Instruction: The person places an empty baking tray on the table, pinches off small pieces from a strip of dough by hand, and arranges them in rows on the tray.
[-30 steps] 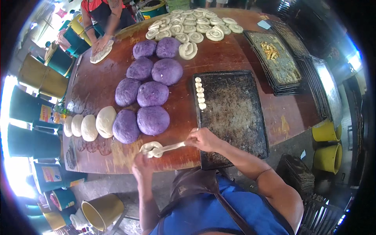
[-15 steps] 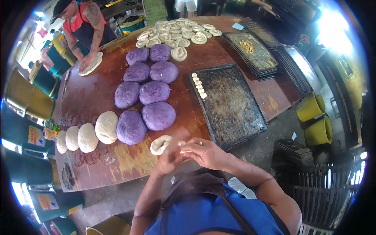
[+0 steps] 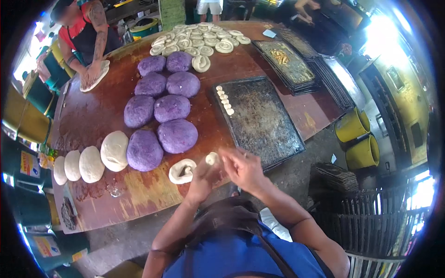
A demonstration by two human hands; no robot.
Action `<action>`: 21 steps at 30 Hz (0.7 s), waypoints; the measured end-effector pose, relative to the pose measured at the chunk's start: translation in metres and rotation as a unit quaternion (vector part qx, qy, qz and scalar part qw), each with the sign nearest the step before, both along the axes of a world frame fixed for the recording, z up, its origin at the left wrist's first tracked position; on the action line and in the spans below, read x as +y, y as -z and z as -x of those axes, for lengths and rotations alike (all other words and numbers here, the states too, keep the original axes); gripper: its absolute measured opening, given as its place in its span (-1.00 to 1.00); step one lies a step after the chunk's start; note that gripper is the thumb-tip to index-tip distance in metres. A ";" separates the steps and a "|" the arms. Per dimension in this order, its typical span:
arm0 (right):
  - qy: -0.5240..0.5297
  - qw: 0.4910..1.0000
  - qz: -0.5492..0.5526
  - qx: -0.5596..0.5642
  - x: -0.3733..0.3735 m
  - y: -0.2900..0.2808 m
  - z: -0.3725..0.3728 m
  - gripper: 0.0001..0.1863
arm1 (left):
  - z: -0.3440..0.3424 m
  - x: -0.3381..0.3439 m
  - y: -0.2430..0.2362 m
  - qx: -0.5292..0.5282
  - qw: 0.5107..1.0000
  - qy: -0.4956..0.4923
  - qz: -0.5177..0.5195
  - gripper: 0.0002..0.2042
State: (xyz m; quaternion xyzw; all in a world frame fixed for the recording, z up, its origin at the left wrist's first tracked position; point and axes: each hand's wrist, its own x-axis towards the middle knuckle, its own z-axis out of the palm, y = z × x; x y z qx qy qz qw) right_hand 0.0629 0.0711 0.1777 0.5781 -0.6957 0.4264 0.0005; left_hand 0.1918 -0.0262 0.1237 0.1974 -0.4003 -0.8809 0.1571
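A small pale piece of dough (image 3: 212, 159) shows at the fingers of my left hand (image 3: 202, 180), which is closed on it above the table's near edge. Just right of it is my right hand (image 3: 244, 170), its fingers loosely apart, pointing at the dough and blurred by motion. I see nothing held in it. Close by my left hand, a looped coil of pale dough (image 3: 182, 171) lies on the table. On the dark baking tray (image 3: 266, 118) beyond my right hand, several small dough pieces (image 3: 225, 99) stand in a row along its left edge.
Purple dough mounds (image 3: 177, 136) fill the middle of the wooden table (image 3: 139, 197), with pale dough mounds (image 3: 92, 164) to their left. Coiled dough (image 3: 199, 41) covers the far end. Stacked trays (image 3: 287, 65) stand far right. Another person's hands (image 3: 92, 74) press dough at far left.
My right hand has drawn apart from my left, and the small dough piece now shows more plainly at the left fingers. The whole view has shifted slightly.
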 end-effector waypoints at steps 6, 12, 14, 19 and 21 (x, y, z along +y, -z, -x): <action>-0.039 0.999 -0.016 0.011 -0.026 0.016 0.045 -0.78 | 0.030 0.006 0.014 -0.158 0.930 0.118 0.310 -0.73; -0.211 0.949 -0.023 -0.233 -0.013 0.008 0.098 -0.82 | 0.058 0.030 -0.031 -0.170 0.975 -0.131 0.050 -0.92; -0.229 0.955 0.009 -0.190 -0.001 0.021 0.127 -0.81 | 0.068 0.003 -0.060 0.044 0.949 -0.296 -0.102 -0.81; 0.013 0.984 -0.090 -0.151 -0.042 0.103 0.202 -0.89 | 0.086 0.004 -0.061 -0.091 0.955 -0.225 -0.168 -0.77; -0.001 0.986 -0.073 -0.148 -0.064 0.134 0.211 -0.85 | 0.107 0.030 -0.050 -0.172 0.952 -0.135 -0.212 -0.83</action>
